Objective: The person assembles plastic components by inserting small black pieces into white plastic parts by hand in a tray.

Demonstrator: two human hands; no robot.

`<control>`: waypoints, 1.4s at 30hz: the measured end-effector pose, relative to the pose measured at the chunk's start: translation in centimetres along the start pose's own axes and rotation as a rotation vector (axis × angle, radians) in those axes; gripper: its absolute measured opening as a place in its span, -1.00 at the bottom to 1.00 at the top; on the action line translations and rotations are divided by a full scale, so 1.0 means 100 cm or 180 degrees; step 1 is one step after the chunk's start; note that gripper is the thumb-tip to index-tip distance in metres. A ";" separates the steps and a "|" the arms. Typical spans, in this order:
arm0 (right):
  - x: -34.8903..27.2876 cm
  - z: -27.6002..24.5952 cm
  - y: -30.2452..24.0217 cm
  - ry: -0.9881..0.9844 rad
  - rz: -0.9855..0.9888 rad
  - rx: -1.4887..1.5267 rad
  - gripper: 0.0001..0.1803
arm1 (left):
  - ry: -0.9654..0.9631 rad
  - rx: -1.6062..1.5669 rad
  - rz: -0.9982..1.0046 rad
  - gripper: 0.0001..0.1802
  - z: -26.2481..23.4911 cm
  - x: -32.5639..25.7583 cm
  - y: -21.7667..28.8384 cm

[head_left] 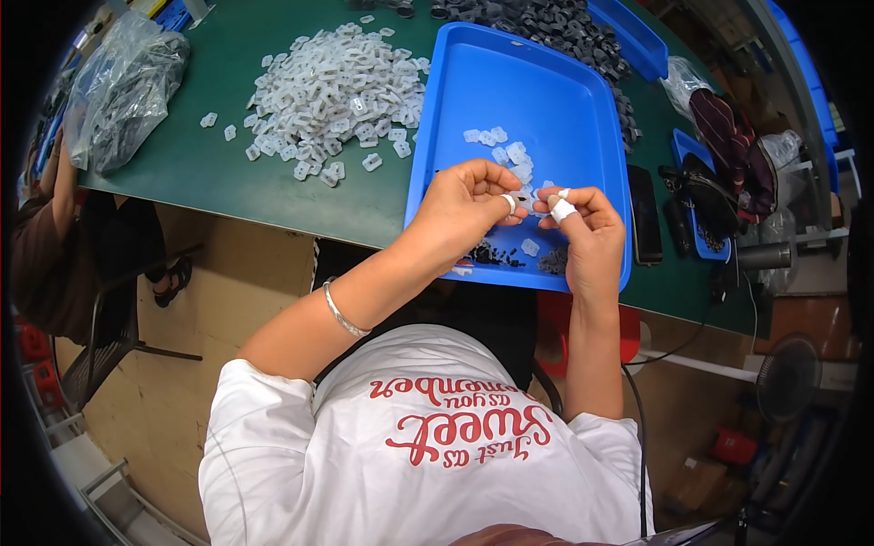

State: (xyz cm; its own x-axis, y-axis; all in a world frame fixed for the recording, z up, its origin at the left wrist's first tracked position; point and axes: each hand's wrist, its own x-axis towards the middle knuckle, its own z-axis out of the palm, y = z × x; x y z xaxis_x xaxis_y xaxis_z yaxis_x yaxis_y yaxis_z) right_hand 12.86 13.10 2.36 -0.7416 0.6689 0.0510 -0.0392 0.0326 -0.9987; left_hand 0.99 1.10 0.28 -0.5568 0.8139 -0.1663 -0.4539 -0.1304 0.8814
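Over the blue tray (596, 118), my left hand (464, 202) pinches a small black part (522, 197) between thumb and fingertips. Facing it, my right hand (592, 223) is closed at the fingertips on a small translucent white plastic piece (537, 207), partly covered by the fingers. The two pinches almost meet. White tape wraps fingers on both hands. Several loose white plastic pieces (517, 153) lie in the tray just beyond my hands. Tiny black parts (492, 254) are heaped at the tray's near side, and a small dark grey heap (553, 261) sits by my right wrist.
A large pile of white pieces (332, 91) covers the green table (182, 168) left of the tray. Dark parts (546, 32) are piled behind it. A clear plastic bag (127, 96) lies far left, near another person (55, 237). At right are a phone (645, 214) and small blue tray (706, 238).
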 end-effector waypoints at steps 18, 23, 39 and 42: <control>-0.003 -0.007 0.000 -0.0815 -0.0034 -0.0696 -0.82 | -0.0087 0.0149 -0.0017 -0.75 -0.001 0.001 -0.002; 0.000 -0.006 0.000 -0.0676 0.0155 -0.0482 -0.75 | -0.0107 0.0384 0.0089 -0.73 0.000 0.000 -0.004; -0.003 0.004 0.006 -0.0243 -0.0148 -0.0641 -0.84 | -0.0243 0.0593 0.0181 -0.71 0.000 0.000 -0.006; -0.002 0.004 0.004 -0.0311 -0.0163 -0.0664 -0.88 | -0.0135 0.0231 -0.0019 -0.70 0.003 -0.002 0.000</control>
State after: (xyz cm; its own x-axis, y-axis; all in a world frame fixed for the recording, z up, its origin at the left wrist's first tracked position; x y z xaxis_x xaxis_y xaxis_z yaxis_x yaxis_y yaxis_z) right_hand 12.73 12.71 1.95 -0.8039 0.5876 0.0915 0.0532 0.2242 -0.9731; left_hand 1.30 1.14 0.42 -0.5236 0.8379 -0.1541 -0.4046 -0.0855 0.9105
